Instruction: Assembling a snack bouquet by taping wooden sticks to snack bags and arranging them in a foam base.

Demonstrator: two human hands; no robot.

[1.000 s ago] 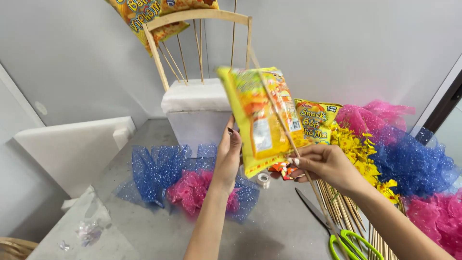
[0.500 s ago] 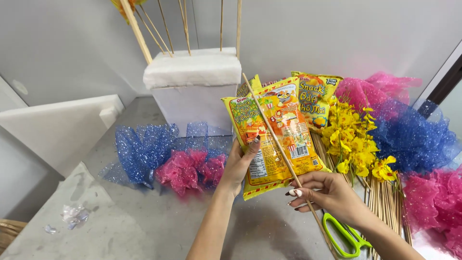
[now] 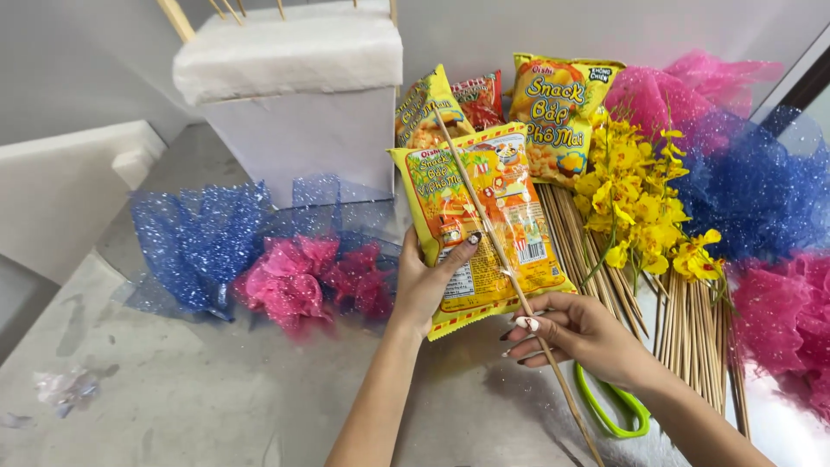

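Yellow snack packet (image 3: 484, 229), glossy and sealed, upright with a slight tilt, held above the worktop. Thin wooden skewer (image 3: 506, 268) taped diagonally across its face, lower end jutting below the packet.

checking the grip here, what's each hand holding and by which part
Left hand grips the yellow snack bag by its lower left edge. Right hand pinches the wooden skewer low on its shaft.

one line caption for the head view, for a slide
Left hand holds a yellow snack bag while right hand pinches the wooden skewer lying across it.
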